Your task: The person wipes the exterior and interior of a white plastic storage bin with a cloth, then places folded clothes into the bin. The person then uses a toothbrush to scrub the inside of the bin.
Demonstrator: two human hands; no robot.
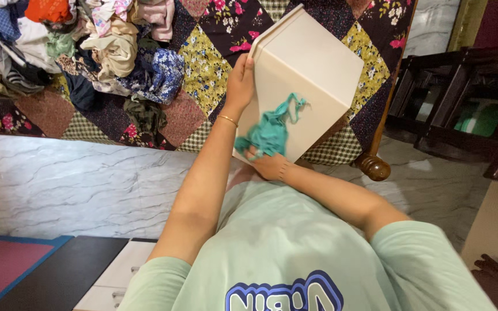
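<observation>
The right hand, forearm angled across the body, pinches a teal garment in its fingers against the cream board. The left hand, arm extended, grips the board's edge with fingers curled. Beyond: patchwork quilt and clothes pile.

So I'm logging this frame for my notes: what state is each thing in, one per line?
Left hand: fingers closed on the edge of the cream board.
Right hand: gripping the teal garment at the board's lower edge.
Cream board: tilted, held up over the bed.
Teal garment: crumpled, straps loose, lying against the board.
Clothes pile: unfolded, heaped on the quilt.
Patchwork quilt: spread flat over the bed.
</observation>
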